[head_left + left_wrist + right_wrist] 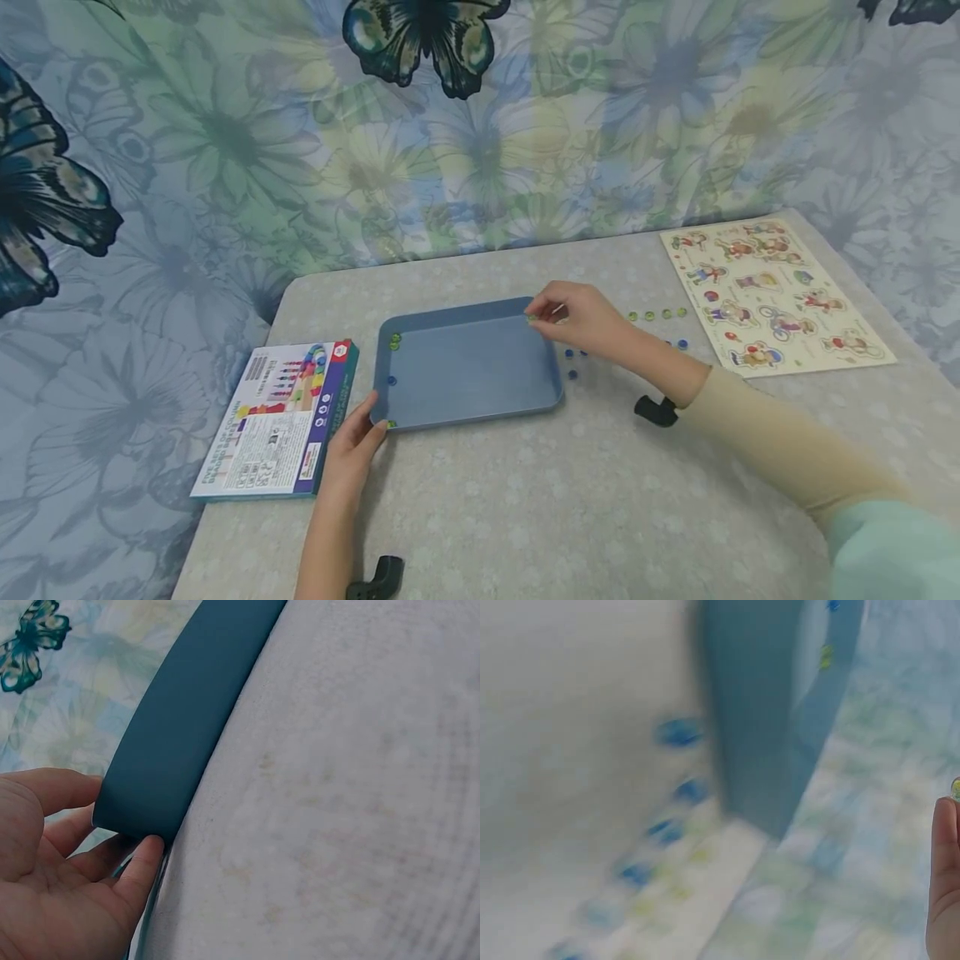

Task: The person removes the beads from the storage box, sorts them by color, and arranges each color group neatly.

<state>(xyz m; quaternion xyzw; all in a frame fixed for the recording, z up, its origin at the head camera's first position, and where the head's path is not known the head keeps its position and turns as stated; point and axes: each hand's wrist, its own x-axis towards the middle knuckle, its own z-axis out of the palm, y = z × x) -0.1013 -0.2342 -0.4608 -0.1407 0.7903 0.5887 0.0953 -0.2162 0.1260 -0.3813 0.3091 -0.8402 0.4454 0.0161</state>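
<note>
A shallow blue-grey tray (465,358) lies on the table. My left hand (352,450) holds its near-left corner, and in the left wrist view the fingers of that hand (82,862) bend around the corner. Above the tray's far-right corner my right hand (573,317) pinches a small yellow-green glass bead (956,789) between thumb and fingertips. Inside the tray, along its left side, lie green beads (395,341), a blue bead (392,381) and another green bead (391,424) by my left thumb.
Right of the tray, several blue beads (572,375) sit on the table, partly behind my right hand, with a row of green beads (649,316) farther right. A sticker-like picture sheet (772,292) lies at the right. A printed box (277,417) lies left of the tray.
</note>
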